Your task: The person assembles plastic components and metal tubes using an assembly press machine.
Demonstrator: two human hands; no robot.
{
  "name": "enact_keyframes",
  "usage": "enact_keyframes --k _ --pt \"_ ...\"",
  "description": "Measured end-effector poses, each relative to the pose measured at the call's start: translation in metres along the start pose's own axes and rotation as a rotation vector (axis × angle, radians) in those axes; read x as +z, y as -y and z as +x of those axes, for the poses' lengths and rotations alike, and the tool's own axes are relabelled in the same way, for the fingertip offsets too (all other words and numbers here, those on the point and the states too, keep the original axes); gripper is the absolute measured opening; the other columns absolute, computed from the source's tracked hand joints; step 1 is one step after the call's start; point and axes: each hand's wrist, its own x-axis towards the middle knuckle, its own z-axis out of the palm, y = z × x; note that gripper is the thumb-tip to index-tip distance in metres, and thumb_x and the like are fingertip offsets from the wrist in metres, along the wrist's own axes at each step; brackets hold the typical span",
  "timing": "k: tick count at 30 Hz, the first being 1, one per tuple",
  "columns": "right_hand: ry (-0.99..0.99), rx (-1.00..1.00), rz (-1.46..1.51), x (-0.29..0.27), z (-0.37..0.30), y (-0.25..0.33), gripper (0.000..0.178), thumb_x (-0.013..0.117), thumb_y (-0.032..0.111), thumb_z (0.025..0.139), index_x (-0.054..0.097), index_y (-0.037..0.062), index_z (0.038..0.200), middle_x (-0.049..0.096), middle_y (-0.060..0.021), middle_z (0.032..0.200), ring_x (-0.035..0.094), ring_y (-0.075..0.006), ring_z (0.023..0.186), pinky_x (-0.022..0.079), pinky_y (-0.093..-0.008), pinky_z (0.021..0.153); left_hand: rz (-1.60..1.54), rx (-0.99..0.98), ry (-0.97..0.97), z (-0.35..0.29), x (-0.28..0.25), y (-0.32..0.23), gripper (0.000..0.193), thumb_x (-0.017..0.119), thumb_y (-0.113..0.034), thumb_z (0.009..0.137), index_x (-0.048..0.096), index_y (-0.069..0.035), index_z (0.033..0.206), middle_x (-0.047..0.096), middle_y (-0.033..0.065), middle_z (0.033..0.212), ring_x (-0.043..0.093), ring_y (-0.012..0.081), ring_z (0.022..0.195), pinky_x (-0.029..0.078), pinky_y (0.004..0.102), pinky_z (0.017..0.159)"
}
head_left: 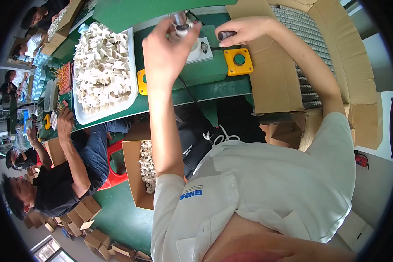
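At the far edge of the green worktop (214, 83), the left hand (168, 54) pinched a small metal part (180, 21) in its fingers (192, 31) just above a white fixture (200, 49), while the right hand (242, 29) was clenched on a dark cylinder (226, 35) beside it. Doing it well probably meant keeping the part upright & centred over the fixture, w/ the cylinder clear. Count: 2 yellow button boxes (238, 61), 1 white tray (133, 61) of pale pieces, too many to count.

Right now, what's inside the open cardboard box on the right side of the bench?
The cardboard box holds rows of grey metal cylinders lying side by side. The right forearm crosses over them, hiding part of the stack, and lower layers cannot be seen.
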Motion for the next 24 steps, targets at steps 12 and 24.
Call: enact_keyframes --k 12,24 --pt "0.500 -0.493 1.030 -0.026 0.072 0.034 0.023 0.057 0.021 0.099 0.056 0.0022 0.112 0.061 -0.0095 0.093 0.057 -0.0155 0.073 0.047 -0.0251 0.066 0.593 -0.983 -0.167 -0.407 -0.114 0.194 0.038 0.071 -0.023 0.085 0.064 0.003 0.112 0.067 0.0193 0.106 0.065 0.0295 0.082 0.053 0.0388 0.077" --pt "-0.422 -0.511 -0.012 -0.010 0.021 0.004 0.017 0.062 0.018 0.095 0.058 0.0023 0.098 0.058 -0.0048 0.076 0.051 -0.0163 0.068 0.045 -0.0299 0.063 0.281 0.042 -0.106 -0.110 -0.032 0.019 0.027 0.063 0.003 0.083 0.065 0.005 0.110 0.069 0.0175 0.100 0.066 0.0302 0.082 0.053 0.0353 0.073"
